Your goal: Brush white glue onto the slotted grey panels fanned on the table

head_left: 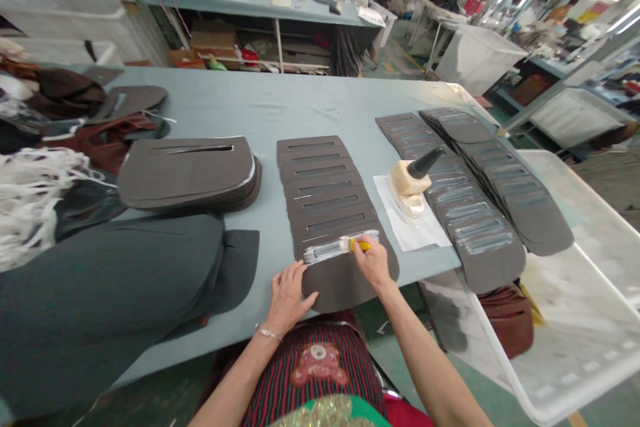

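My right hand (371,261) is closed round a small yellow-handled brush (359,244). Its bristles touch white glue around the slot of the nearest dark grey panel (345,283). Fingers spread, my left hand (289,297) lies on that panel's left edge. Behind it, several overlapping slotted panels (320,177) run away from me in a row, their slots showing. To the right, a cream glue bottle (407,180) with a black cone nozzle stands on a white sheet (430,235).
Right of the bottle lie glue-smeared panels (493,267) and another overlapping row (545,220). A stack of slotted panels (187,173), dark green sheets (110,280) and white straps (30,193) fill the left. A white bin (590,353) stands beyond the right table edge.
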The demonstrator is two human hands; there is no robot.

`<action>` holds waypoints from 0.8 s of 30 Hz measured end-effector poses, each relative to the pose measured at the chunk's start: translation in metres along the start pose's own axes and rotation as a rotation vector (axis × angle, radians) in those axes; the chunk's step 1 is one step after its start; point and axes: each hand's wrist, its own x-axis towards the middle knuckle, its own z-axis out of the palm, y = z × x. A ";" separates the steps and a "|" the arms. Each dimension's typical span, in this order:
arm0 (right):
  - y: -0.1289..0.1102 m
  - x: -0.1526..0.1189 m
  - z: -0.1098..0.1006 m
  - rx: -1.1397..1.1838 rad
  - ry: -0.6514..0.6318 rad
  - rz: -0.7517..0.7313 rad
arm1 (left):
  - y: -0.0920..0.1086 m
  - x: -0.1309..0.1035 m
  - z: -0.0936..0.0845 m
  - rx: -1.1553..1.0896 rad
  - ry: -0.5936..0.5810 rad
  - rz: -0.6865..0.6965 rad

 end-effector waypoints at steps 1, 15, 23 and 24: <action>0.014 0.007 -0.013 -0.053 0.050 0.039 | 0.000 0.000 0.000 -0.010 0.004 -0.002; -0.021 0.041 0.029 0.134 -0.071 -0.055 | 0.000 0.042 -0.004 0.047 0.121 -0.011; -0.002 0.067 0.000 -0.063 0.111 -0.021 | 0.002 0.054 -0.006 0.029 0.152 -0.112; -0.019 0.062 0.015 0.011 0.074 -0.068 | 0.001 0.058 -0.006 0.032 0.165 -0.121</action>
